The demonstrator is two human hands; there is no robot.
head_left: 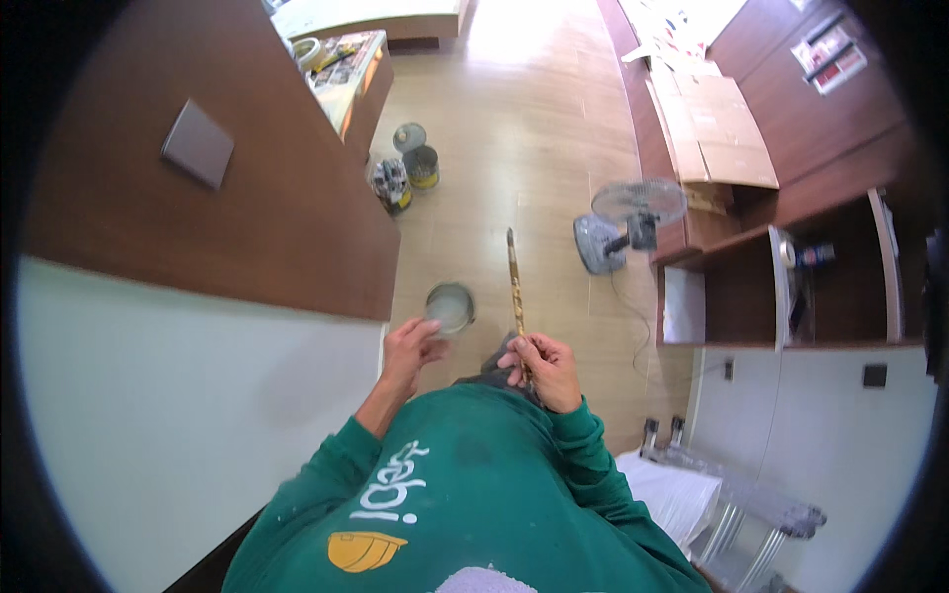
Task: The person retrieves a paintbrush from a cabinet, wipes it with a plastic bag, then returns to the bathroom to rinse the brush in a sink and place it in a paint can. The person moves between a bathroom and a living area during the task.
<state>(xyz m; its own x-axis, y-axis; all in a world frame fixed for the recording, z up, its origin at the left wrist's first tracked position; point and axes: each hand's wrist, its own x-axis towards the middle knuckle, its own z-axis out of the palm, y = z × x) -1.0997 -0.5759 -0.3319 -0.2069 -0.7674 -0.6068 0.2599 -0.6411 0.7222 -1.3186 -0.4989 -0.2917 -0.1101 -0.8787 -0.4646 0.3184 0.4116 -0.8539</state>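
My right hand [543,370] is closed around the lower handle of a slim paintbrush [516,287]. Its handle is mottled brown and gold, and the dark tip points away from me. To the left, my left hand [409,350] overlaps the near-left rim of a round can [452,304] with pale, greyish contents. Motion smears those fingertips, so whether they grip the can or only pass in front of it does not show. Dark trousers appear just behind the right hand.
Two tins [422,166] stand ahead-left by a brown panel [297,198], one with its lid raised. A grey fan [633,212] stands on the wooden floor at right, its cord trailing. Right are flattened cardboard [717,124], shelving [732,301] and a metal step stool [736,494].
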